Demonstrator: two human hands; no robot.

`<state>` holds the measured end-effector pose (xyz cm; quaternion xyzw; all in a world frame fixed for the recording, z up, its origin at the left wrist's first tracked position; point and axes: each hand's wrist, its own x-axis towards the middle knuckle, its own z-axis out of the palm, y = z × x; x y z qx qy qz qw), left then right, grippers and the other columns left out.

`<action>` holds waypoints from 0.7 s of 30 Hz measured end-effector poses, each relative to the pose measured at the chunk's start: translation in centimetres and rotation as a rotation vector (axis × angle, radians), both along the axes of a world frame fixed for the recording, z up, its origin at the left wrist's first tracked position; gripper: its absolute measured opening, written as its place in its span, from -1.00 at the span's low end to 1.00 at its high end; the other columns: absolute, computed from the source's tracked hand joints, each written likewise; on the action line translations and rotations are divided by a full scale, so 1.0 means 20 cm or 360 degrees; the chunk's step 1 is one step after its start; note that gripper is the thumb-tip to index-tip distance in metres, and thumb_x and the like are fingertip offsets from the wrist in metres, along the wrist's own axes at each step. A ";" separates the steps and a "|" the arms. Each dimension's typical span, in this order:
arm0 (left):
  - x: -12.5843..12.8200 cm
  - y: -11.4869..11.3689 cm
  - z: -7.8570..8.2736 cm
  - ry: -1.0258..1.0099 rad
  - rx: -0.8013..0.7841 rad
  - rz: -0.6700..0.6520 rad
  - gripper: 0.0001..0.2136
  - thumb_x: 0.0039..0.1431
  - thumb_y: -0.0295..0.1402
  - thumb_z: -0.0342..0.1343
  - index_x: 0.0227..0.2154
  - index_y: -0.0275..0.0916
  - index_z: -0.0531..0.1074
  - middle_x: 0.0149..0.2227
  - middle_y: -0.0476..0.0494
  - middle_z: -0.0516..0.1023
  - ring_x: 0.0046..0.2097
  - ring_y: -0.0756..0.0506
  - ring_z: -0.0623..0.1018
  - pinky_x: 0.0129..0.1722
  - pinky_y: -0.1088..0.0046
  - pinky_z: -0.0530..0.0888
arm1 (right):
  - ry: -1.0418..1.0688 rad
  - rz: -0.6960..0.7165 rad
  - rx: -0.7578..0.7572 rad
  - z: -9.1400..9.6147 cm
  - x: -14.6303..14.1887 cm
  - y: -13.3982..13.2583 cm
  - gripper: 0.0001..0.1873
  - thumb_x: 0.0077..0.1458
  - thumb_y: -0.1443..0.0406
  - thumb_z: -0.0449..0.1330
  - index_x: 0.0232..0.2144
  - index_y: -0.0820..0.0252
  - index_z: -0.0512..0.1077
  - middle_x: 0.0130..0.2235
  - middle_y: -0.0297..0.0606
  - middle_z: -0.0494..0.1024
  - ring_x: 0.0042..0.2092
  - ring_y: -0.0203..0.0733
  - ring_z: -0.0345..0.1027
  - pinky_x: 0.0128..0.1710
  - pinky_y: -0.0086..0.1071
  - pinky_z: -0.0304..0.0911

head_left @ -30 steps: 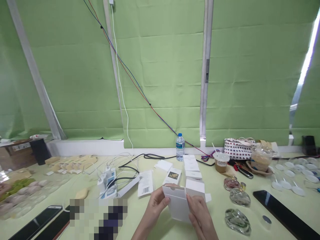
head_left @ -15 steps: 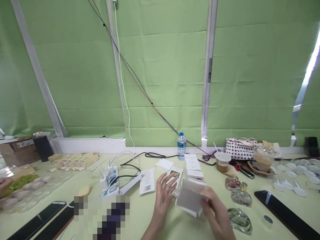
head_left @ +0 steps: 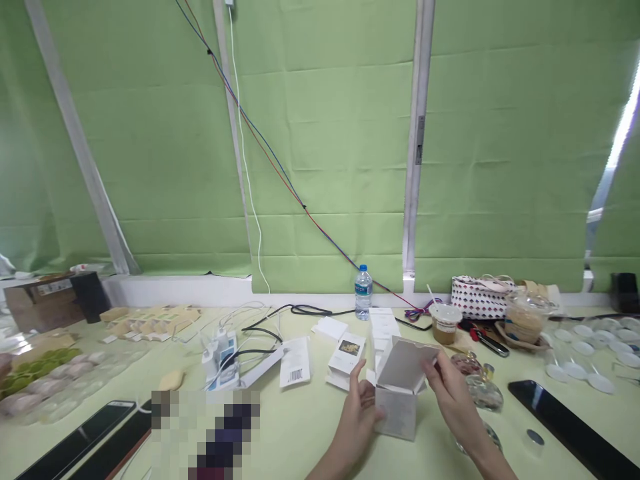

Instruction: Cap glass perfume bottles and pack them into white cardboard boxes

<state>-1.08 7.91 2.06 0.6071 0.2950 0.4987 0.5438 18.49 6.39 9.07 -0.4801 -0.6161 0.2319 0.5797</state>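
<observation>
A small white cardboard box (head_left: 397,400) stands low in the middle of the view with its top flap raised. My left hand (head_left: 359,417) grips the box's left side, fingers curled round it. My right hand (head_left: 450,393) pinches the raised flap at its right edge. More white boxes (head_left: 384,330) and a box with a picture label (head_left: 347,352) lie on the pale green table (head_left: 300,420) just behind.
A water bottle (head_left: 363,293) stands at the back. Glass perfume bottles (head_left: 480,390) lie right of my hands, with a drink cup (head_left: 443,323), a patterned pouch (head_left: 480,297) and a black phone (head_left: 570,417). Chargers with cables (head_left: 223,350), phones (head_left: 85,437) and trays sit left.
The box has been turned upright and its flap lifted open. My left hand moved from the picture-labelled box back onto this box's side. My right hand shifted up to the flap.
</observation>
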 end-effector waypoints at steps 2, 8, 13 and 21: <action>-0.01 0.00 -0.02 0.0129 0.0061 0.0077 -0.26 0.04 -0.58 0.07 0.24 -0.08 -0.12 -0.22 -0.07 0.46 -0.13 -0.12 0.50 0.01 0.22 0.35 | -0.0097 0.0038 -0.0024 0.00 0.00 0.00 -0.72 0.25 0.05 -0.02 -0.39 0.07 0.25 -0.44 -0.37 0.36 -0.30 -0.13 0.29 -0.30 -0.37 0.22; -0.05 0.00 -0.07 0.0383 0.0225 0.0140 -0.34 0.11 -0.50 0.06 0.27 -0.08 0.01 -0.02 -0.18 0.43 -0.05 -0.14 0.45 0.04 0.21 0.38 | -0.0365 0.0249 -0.0103 -0.08 -0.02 -0.01 -0.74 0.28 0.11 -0.05 -0.22 0.10 0.36 -0.24 -0.22 0.54 -0.25 -0.12 0.40 -0.25 -0.34 0.30; -0.07 0.00 -0.07 0.0422 0.0255 0.0056 -0.33 0.13 -0.53 0.02 0.29 -0.05 0.00 0.13 -0.20 0.38 0.02 -0.16 0.45 0.08 0.17 0.38 | -0.0594 0.0116 0.0123 -0.19 -0.02 -0.04 -0.72 0.29 0.22 -0.03 -0.06 0.10 0.40 0.04 -0.10 0.46 0.05 -0.06 0.33 0.01 -0.21 0.29; -0.08 0.00 -0.03 0.0497 0.0359 0.0060 -0.48 0.09 -0.61 0.01 0.10 -0.02 0.30 0.10 -0.10 0.42 0.03 -0.14 0.45 0.08 0.23 0.40 | -0.0728 -0.0069 0.0450 -0.29 -0.03 -0.09 -0.67 0.24 0.32 0.07 0.05 0.01 0.36 0.05 -0.19 0.49 0.09 -0.05 0.33 0.01 -0.15 0.35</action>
